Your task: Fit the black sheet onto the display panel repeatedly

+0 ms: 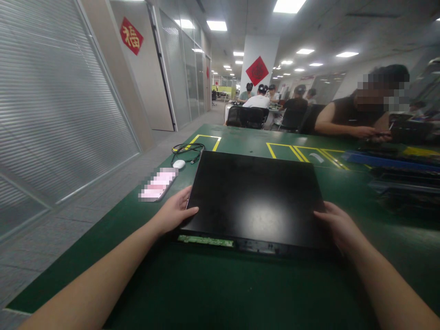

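Out on the left, there's a smartphone [158, 184] lying on the green table [240, 293], and next along comes my left hand [175, 211], clamped on the side edge of the LCD panel, thumb over the front, fingers wrapping round the side. Just beyond, a white mouse-like device [179, 164] sits beside a coiled black cable [188, 145], both clear of my grip. Now the near edge: a green circuit board strip [206, 241] shows along its left part, bare to view, so no cover is on it here. And centre stage, the LCD panel [254, 197] itself, dark face up, between my two hands over the middle of the table; whether it's resting there or slightly lifted, I can't tell. So, my reading: the two-handed hold is made, the letting go is not yet done, and how much handling remains I can't judge. Past the panel, yellow tape [297, 153] marks the tabletop. Over to my right hand [340, 227], clamped on the opposite edge, thumb on the front, other fingers mostly hidden. Far right, a co-worker [362, 119] sits across from a blurred stack of flat parts [405, 181].
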